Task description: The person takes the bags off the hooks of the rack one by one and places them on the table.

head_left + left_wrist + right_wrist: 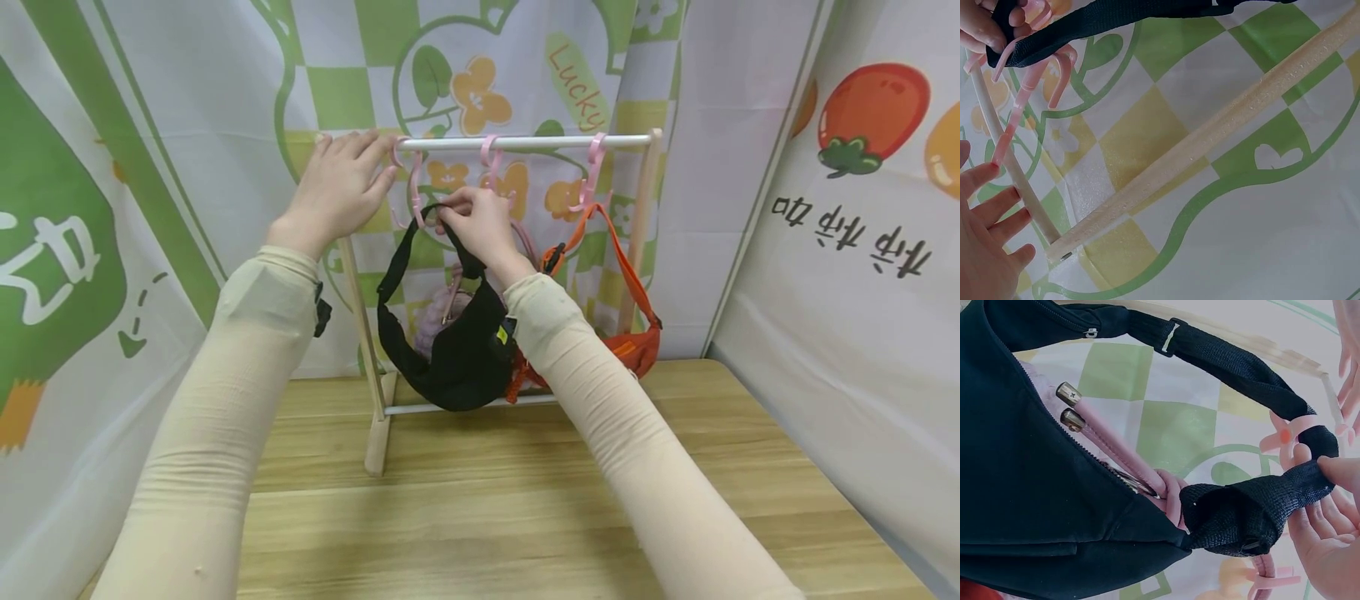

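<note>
Sleeves [206,417] reach over the tabletop [450,517]. The right hand [480,223] has a pinching grip on the black bag [465,358] by its strap [396,268], which is looped in a pink hook [417,185]; the left hand [339,185], fingers extended, touches that hook. Behind hangs a lilac bag [431,323], before printed cloth [386,37].

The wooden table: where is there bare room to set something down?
The table is bare in front of the rack, between the left sleeve and right sleeve, and from the right sleeve to the table's right edge. The rack is crowded: the black bag, strap pinched by the right hand, hangs in front of the lilac bag, the orange bag alongside.
</note>
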`<state>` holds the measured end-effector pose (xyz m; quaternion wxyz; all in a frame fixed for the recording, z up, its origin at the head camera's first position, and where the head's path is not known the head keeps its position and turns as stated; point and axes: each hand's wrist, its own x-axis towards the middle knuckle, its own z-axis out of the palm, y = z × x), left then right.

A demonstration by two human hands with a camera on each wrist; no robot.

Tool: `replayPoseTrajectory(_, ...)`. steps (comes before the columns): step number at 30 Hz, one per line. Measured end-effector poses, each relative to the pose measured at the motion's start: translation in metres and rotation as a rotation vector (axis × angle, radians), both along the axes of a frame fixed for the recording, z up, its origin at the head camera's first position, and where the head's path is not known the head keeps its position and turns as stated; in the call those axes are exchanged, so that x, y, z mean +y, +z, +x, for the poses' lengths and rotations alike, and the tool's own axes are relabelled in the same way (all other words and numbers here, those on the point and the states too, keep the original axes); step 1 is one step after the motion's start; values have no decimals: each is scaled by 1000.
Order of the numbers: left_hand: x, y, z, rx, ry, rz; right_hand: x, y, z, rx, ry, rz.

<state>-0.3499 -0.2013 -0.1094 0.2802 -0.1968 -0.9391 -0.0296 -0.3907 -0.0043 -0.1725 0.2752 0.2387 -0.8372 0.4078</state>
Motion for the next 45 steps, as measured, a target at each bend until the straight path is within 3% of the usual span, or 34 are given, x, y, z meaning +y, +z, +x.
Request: replayPoseTrajectory(45,0,0,0,-8,4,-1,-4,16,5,18,-62,-60)
